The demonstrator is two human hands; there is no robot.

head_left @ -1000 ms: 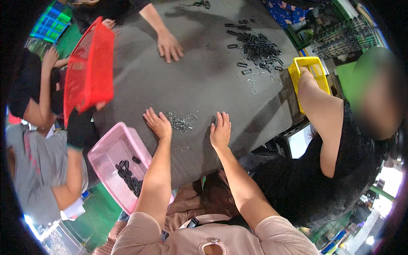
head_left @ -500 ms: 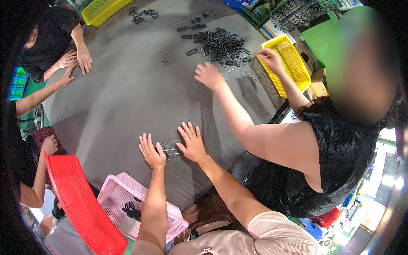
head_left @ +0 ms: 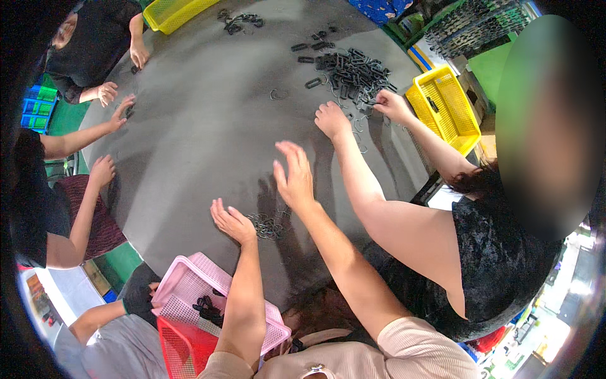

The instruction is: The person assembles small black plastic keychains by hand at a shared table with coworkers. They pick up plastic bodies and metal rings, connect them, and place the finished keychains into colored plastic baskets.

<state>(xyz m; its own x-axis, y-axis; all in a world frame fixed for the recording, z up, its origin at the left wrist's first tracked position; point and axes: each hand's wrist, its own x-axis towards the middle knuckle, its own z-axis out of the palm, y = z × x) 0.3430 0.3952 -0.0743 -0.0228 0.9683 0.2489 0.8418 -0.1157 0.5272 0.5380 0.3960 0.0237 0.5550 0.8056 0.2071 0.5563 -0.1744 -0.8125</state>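
My left hand is at the near part of the grey table, fingers stretched out and holding nothing. Beside it lies a small pile of thin curved metal wire pieces. My right hand is raised over the table beyond that pile, its fingers open and nothing in them. Close to my left forearm is a pink perforated basket, holding several black plastic buckles.
A larger heap of black buckles lies at the far right, where a co-worker's hands are busy. A yellow basket stands beside them, another yellow basket at the far left. A red basket is below the pink one. More co-workers' hands line the left edge.
My right hand has lifted off the table and moved forward; my left hand has turned beside the wire pile. The red basket has dropped lower. The right-hand co-worker's far hand has moved from the yellow basket to the heap.
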